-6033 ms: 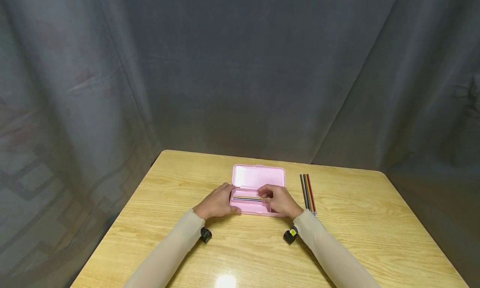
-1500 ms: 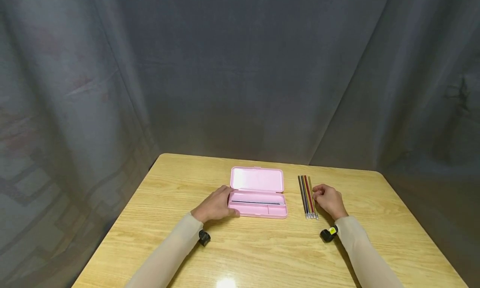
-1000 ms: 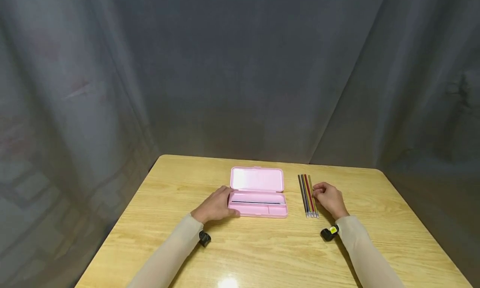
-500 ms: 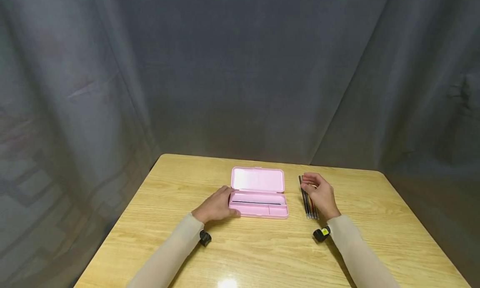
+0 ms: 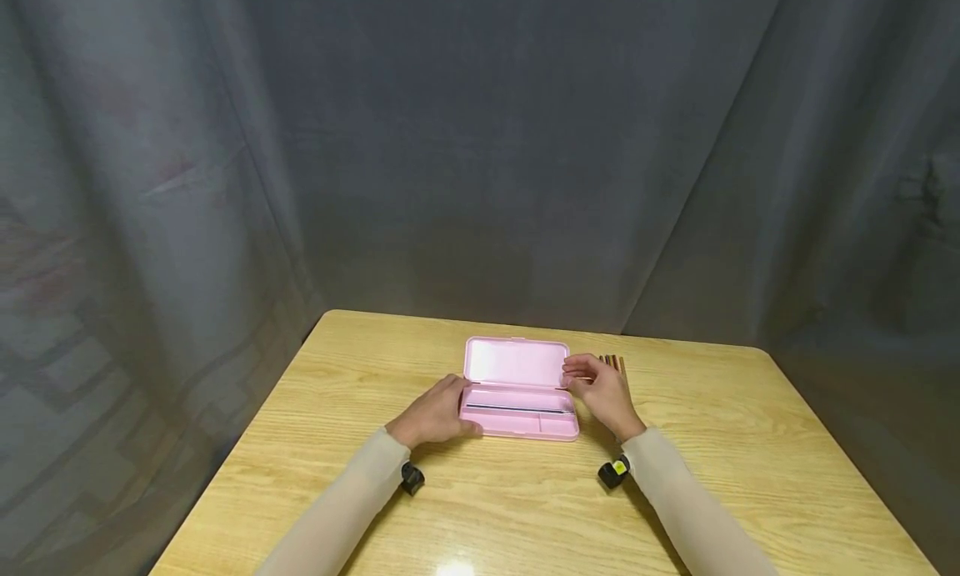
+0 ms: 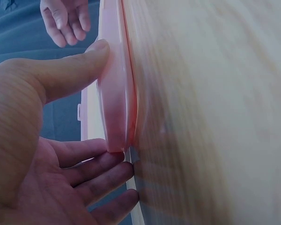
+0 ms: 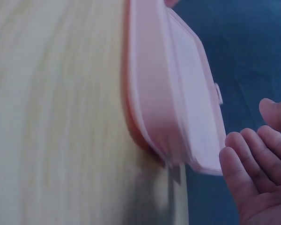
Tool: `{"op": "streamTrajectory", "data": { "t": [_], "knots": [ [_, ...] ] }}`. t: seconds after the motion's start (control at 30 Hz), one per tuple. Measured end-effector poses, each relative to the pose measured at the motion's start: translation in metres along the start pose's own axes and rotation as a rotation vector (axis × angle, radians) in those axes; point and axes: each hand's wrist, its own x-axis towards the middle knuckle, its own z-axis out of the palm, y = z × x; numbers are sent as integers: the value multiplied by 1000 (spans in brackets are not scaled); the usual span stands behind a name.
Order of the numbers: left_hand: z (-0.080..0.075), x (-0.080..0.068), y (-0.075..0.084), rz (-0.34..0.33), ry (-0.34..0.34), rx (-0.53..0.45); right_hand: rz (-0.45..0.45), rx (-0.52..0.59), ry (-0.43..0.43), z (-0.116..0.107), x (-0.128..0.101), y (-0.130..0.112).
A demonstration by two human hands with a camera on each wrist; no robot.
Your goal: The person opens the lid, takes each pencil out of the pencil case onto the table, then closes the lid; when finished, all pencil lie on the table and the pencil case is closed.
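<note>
A pink pencil case [image 5: 558, 427] lies unfolded on the table, its lid [image 5: 517, 362] tipped back away from me. Inside the long compartment is a thin dark pencil [image 5: 517, 408]. My left hand [image 5: 437, 411] grips the case's left end, thumb at the front and fingers round the end and back, as the left wrist view also shows. Just off the lid's right corner hovers my right hand [image 5: 603, 393], fingers loosely extended and holding nothing; the right wrist view shows its bare palm [image 7: 267, 201]. Behind it, a row of pencils [image 5: 621, 366] is mostly hidden.
The wooden table [image 5: 510, 509] reaches back to a dark grey curtain [image 5: 480, 184] that hangs along the back and both sides. A small black camera is strapped on each wrist.
A yellow pencil from the case now lies in the row on the right. Since letting it go, my right hand has moved left, over the row, to the case. My left hand has stayed put.
</note>
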Motion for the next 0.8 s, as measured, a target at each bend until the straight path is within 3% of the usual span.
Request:
{"op": "streamTrajectory", "data": {
  "t": [0.4, 0.8],
  "knots": [
    [-1, 0, 1, 6, -10, 8, 29, -92, -205, 33, 0, -16],
    [-2, 0, 2, -1, -9, 9, 56, -111, -240, 40, -3, -17]
  ]
}}
